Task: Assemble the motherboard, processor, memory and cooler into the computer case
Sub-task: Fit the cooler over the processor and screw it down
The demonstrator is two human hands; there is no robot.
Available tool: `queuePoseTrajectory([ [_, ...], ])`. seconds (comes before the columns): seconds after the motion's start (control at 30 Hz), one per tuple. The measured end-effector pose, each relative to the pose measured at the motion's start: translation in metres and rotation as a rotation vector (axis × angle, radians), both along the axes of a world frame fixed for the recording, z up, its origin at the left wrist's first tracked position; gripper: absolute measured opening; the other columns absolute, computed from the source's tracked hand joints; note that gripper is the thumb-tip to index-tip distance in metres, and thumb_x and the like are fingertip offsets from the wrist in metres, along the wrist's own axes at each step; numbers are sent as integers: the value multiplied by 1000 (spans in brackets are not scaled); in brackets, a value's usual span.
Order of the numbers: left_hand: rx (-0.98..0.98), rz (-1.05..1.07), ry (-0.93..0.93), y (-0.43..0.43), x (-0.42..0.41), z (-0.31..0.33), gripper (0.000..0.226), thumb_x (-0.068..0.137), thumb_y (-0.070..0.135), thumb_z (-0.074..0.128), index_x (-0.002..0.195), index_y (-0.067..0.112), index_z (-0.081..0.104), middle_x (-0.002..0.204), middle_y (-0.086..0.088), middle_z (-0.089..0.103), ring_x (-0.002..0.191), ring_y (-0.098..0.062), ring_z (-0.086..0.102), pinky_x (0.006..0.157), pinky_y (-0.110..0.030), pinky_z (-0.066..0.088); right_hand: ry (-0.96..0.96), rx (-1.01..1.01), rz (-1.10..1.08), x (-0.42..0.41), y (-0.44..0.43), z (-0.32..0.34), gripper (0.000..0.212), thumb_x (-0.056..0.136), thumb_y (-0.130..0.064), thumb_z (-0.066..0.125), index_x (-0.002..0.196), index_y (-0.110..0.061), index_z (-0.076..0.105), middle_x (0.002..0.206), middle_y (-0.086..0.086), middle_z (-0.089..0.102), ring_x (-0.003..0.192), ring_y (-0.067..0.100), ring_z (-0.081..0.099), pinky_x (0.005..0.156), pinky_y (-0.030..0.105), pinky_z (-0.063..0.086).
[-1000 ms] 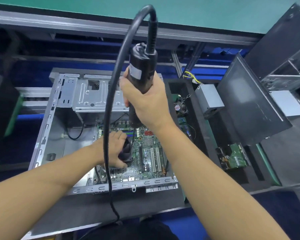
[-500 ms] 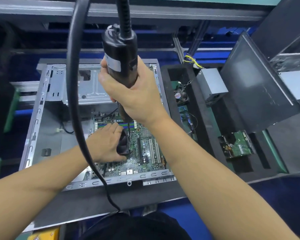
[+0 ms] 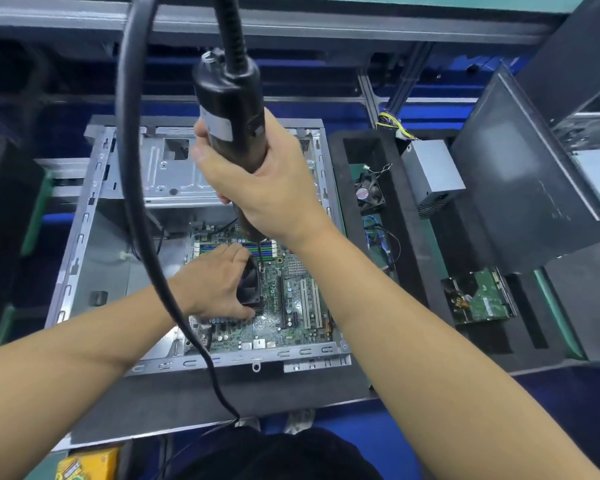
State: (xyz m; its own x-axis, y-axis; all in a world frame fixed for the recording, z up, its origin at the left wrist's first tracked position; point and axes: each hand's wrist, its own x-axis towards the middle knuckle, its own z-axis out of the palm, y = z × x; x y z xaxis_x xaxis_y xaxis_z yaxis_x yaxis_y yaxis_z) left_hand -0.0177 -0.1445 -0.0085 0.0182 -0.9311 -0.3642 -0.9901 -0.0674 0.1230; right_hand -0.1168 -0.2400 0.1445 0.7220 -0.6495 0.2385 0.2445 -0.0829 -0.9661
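Bench [image 3: 187, 403] and case [image 3: 84, 237] unmoved: right hand [image 3: 274, 192] keeps its grip round screwdriver [image 3: 229, 109], left hand [image 3: 212, 285] still clasps cooler [image 3: 252, 284] on motherboard [image 3: 291, 327].

motherboard [image 3: 274, 327]: green, silver specks
memory slots [image 3: 215, 249]: blue and green stripes
cooler [image 3: 250, 285]: black
computer case [image 3: 84, 244]: silver-grey metal
screwdriver [image 3: 229, 109]: black, white label band
foam tray [image 3: 413, 271]: black
power supply [image 3: 433, 171]: pale grey
hard drive [image 3: 485, 299]: green board, black frame

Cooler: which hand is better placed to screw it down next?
Right: the right hand grips the screwdriver, its tip down beside the cooler. The left hand holds the cooler steady.
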Motion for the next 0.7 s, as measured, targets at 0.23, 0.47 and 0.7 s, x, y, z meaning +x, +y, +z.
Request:
queuePoseTrajectory([
  [0.23, -47, -31, -47, 4, -4, 3, 95, 58, 82, 52, 120, 11, 41, 115, -2, 46, 105, -21, 46, 94, -33, 43, -36, 26, -13, -2, -4, 1, 15, 86, -7, 68, 92, -18, 60, 78, 7, 58, 59, 13, 50, 61, 34, 45],
  [0.47, -86, -20, 3, 8, -2, 4, 91, 60, 79, 57, 118, 11, 42, 111, -1, 45, 100, -18, 43, 90, -31, 38, -48, 56, -45, -11, -13, 3, 12, 88, -5, 65, 96, -3, 57, 69, -2, 58, 55, 16, 50, 55, 38, 47],
  [0.7, -121, -27, 28, 12, -5, 7, 92, 62, 75, 62, 121, 7, 43, 114, -4, 48, 106, -22, 47, 96, -32, 42, -15, 39, 1, -6, -3, 10, 14, 86, -9, 67, 92, -19, 60, 79, 12, 54, 60, 20, 48, 59, 38, 45],
])
